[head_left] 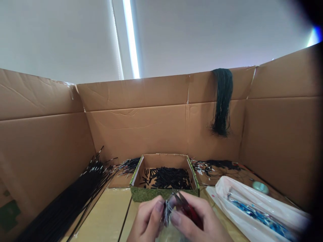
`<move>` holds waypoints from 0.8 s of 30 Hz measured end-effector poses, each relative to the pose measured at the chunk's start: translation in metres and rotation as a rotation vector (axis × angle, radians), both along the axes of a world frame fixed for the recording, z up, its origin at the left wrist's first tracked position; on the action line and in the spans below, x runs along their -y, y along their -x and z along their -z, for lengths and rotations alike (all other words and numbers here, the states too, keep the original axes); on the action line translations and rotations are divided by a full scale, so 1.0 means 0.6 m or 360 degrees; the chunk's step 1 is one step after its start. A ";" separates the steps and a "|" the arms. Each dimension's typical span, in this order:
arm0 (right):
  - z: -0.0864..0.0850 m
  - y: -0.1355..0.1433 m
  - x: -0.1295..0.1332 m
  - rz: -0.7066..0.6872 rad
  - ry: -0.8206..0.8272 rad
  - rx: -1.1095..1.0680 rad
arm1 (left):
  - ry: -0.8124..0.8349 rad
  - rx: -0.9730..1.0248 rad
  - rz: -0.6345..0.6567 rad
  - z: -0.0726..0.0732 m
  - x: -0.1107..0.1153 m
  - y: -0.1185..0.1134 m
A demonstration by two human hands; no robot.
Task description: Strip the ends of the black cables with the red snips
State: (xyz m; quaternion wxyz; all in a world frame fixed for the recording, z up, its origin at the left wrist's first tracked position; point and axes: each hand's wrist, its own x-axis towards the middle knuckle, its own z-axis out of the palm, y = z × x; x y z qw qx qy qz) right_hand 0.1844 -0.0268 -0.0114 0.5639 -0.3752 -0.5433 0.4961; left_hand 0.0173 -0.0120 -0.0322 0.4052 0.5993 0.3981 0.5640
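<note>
Cardboard walls (141,131) rise on the left, far and right sides of the tan counter (103,208); a green patch (10,215) on the near left wall is too unclear to read. Dark threads (222,97) hang over the far wall. Long black strands (68,205) lie left, and an open white bag (222,186) with blue contents lies right. Just beyond the hands, a green box (138,194) of short black pieces (171,178) blocks the middle. The left hand (147,220) has its fingers pinched on pale strands (167,215) nearby; the right hand's (202,220) fingers grip red-handled cutters (193,215).
</note>
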 end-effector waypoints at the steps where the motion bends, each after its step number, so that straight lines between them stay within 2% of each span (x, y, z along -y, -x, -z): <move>1: -0.003 0.002 -0.001 0.0009 -0.0004 0.0033 | -0.0031 -0.0062 0.0050 -0.007 -0.003 0.000; 4: -0.018 0.004 -0.004 0.0018 -0.0020 0.0176 | -0.0114 -0.0296 0.0200 -0.038 -0.006 0.006; 6: -0.029 0.004 -0.006 0.0027 -0.0013 0.0268 | -0.0158 -0.0356 0.0148 -0.062 -0.004 0.014; 8: -0.035 0.006 -0.007 0.0022 -0.0011 0.0350 | -0.0116 -0.0364 0.0064 -0.082 0.000 0.022; 10: -0.034 0.010 -0.007 -0.0022 -0.0037 0.0391 | 0.0030 -0.0431 0.0210 -0.094 0.006 0.027; 13: -0.026 0.017 -0.005 -0.0125 -0.0102 0.0386 | 0.0381 -0.0466 0.0488 -0.097 0.010 0.025; 16: -0.023 0.017 -0.004 -0.0132 -0.0129 0.0419 | 0.0583 -0.0371 0.0597 -0.098 0.010 0.021; 24: -0.029 0.013 -0.007 -0.0194 -0.0132 0.0699 | 0.0580 -0.0297 0.0760 -0.099 -0.004 0.032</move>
